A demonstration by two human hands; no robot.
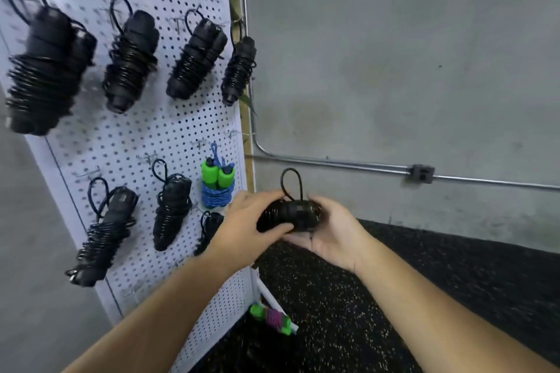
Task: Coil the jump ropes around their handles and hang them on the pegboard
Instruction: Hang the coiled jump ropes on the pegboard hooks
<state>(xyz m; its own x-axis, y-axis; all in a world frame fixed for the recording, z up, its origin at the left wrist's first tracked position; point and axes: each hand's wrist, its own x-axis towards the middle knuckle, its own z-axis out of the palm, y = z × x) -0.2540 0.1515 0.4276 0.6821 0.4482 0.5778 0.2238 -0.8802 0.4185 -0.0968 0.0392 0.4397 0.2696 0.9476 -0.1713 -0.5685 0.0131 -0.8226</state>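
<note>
Left hand (245, 221) and right hand (330, 236) both clasp a coiled black rope (291, 215) just right of the pegboard (127, 142).
Glossy cord rings the handles in ribs, with one loop (291, 185) standing up. The right fingers are hidden behind it. Blurred black bundles (130, 60) hang on the white perforated board. The left hand half covers one bundle, below a green-handled rope (216, 185).

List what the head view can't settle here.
All in the head view:
Held rope: left hand and right hand cover much of it; tucked end unseen.
Black rope beside the left wrist: mostly hidden behind it.
Top-left rope: blur smears its coils.
Green-purple thing on floor: small, blurred.
</note>
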